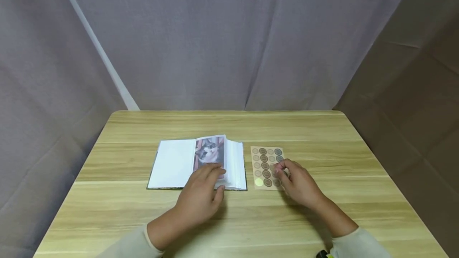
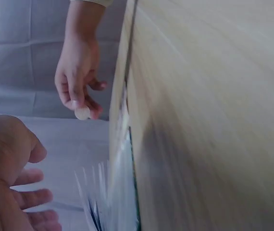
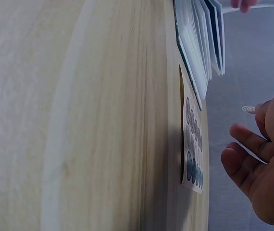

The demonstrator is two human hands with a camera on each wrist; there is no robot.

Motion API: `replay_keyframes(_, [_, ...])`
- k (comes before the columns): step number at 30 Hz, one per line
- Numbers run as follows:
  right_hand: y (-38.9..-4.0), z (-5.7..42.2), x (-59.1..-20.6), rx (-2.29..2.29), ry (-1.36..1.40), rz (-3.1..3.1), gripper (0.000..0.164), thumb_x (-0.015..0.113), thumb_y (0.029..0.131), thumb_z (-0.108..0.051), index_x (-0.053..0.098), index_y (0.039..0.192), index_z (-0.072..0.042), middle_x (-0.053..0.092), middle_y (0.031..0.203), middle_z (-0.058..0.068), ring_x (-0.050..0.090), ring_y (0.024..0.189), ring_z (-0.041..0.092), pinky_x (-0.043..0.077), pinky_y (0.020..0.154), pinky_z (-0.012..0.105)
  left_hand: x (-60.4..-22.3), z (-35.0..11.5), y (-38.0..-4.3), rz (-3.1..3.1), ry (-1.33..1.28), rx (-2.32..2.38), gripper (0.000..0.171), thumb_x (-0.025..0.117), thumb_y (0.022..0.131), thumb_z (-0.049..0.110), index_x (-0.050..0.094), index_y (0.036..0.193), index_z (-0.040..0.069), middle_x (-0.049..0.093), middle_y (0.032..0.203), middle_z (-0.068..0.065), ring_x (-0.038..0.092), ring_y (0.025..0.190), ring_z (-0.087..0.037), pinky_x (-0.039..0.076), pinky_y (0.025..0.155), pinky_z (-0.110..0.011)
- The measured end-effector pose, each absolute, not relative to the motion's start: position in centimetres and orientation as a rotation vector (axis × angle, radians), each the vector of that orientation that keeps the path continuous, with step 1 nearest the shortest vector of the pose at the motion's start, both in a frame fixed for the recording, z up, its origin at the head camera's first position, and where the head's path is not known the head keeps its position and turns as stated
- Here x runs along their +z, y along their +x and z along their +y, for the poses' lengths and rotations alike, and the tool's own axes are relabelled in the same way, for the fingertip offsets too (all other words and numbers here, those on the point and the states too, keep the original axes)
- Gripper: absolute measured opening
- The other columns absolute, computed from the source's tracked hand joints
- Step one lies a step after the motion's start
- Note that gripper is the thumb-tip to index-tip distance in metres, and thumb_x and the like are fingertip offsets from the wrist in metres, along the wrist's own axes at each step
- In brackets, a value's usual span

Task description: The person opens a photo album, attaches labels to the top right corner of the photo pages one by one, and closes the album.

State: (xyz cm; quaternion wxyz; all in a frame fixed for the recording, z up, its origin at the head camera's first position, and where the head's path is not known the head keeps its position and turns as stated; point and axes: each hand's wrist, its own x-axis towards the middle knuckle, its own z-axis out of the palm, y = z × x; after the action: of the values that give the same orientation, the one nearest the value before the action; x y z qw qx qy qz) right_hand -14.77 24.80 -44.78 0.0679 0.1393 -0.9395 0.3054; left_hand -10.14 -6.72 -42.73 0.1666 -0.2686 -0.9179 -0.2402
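Observation:
A photo album (image 1: 173,164) lies open on the table, with a cat photo (image 1: 209,149) in the sleeve on its right side. Over the lower part of that photo is my left hand (image 1: 199,196), its fingers extended and holding nothing. My right hand (image 1: 302,185) pinches a small round sticker (image 2: 82,113) between thumb and forefinger; it shows edge-on in the right wrist view. Below this hand lies a tan sheet of round stickers (image 1: 259,166), its lower right part covered by the hand. One spot near the sheet's lower left corner is bright yellow.
The wooden table (image 1: 118,210) carries the album left of the sticker sheet. Several clear sleeves (image 3: 197,38) stand fanned up from the album. Grey curtains (image 1: 201,43) hang behind and beside the table. A small black object (image 1: 321,254) shows by the right sleeve.

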Motion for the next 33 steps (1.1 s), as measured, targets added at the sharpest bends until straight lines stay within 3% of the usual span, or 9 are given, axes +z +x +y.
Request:
replay_keyframes(4, [-14.8, 24.8, -44.7, 0.919, 0.432, -2.826, 0.010, 0.063, 0.103, -0.019, 0.064, 0.098, -0.010, 0.066, 0.096, 0.003, 0.047, 0.066, 0.012, 0.042, 0.059, 0.030, -43.4, -7.3, -10.1, -2.702, -0.735, -0.615, 0.047, 0.076, 0.092, 0.027, 0.063, 0.131, 0.004, 0.057, 0.140, -0.019, 0.048, 0.135, -0.042, 0.038, 0.111, -0.057])
replay_keyframes(7, [-14.8, 24.9, -44.7, 0.921, 0.431, -2.827, 0.011, 0.063, 0.103, -0.020, 0.064, 0.098, -0.010, 0.066, 0.096, 0.003, 0.047, 0.065, 0.012, 0.042, 0.059, 0.030, -43.7, -7.4, -10.0, -2.813, -0.730, -0.559, 0.062, 0.074, 0.093, 0.037, 0.056, 0.140, 0.002, 0.048, 0.149, -0.025, 0.038, 0.141, -0.048, 0.032, 0.114, -0.060])
replay_keyframes(14, [-14.8, 24.9, -44.7, 0.937, 0.420, -2.836, 0.008, 0.064, 0.102, -0.018, 0.064, 0.099, -0.010, 0.066, 0.095, 0.003, 0.047, 0.064, 0.011, 0.042, 0.057, 0.030, -44.1, -7.2, -9.7, -3.088, -0.730, -0.478, 0.089, 0.062, 0.096, 0.056, 0.029, 0.160, 0.002, 0.018, 0.165, -0.026, 0.010, 0.152, -0.046, 0.016, 0.119, -0.063])
replay_keyframes(22, [-14.9, 24.8, -44.7, 0.960, 0.429, -2.830, 0.008, 0.063, 0.102, -0.017, 0.064, 0.099, -0.010, 0.067, 0.096, 0.004, 0.046, 0.065, 0.012, 0.041, 0.057, 0.030, -45.0, -7.2, -9.8, -3.154, -0.771, -0.395, 0.088, 0.053, 0.098, 0.063, 0.025, 0.163, 0.010, 0.013, 0.168, -0.017, 0.004, 0.154, -0.041, 0.011, 0.121, -0.059])
replay_keyframes(33, [-15.6, 24.1, -44.7, 0.975, 0.481, -2.811, 0.006, 0.060, 0.102, -0.010, 0.064, 0.098, -0.012, 0.070, 0.105, 0.003, 0.059, 0.090, 0.017, 0.050, 0.077, 0.038, -45.5, -7.4, -9.9, -3.195, -0.778, -0.339, 0.088, 0.050, 0.097, 0.067, 0.026, 0.163, 0.016, 0.013, 0.169, -0.011, 0.004, 0.155, -0.036, 0.009, 0.123, -0.055])
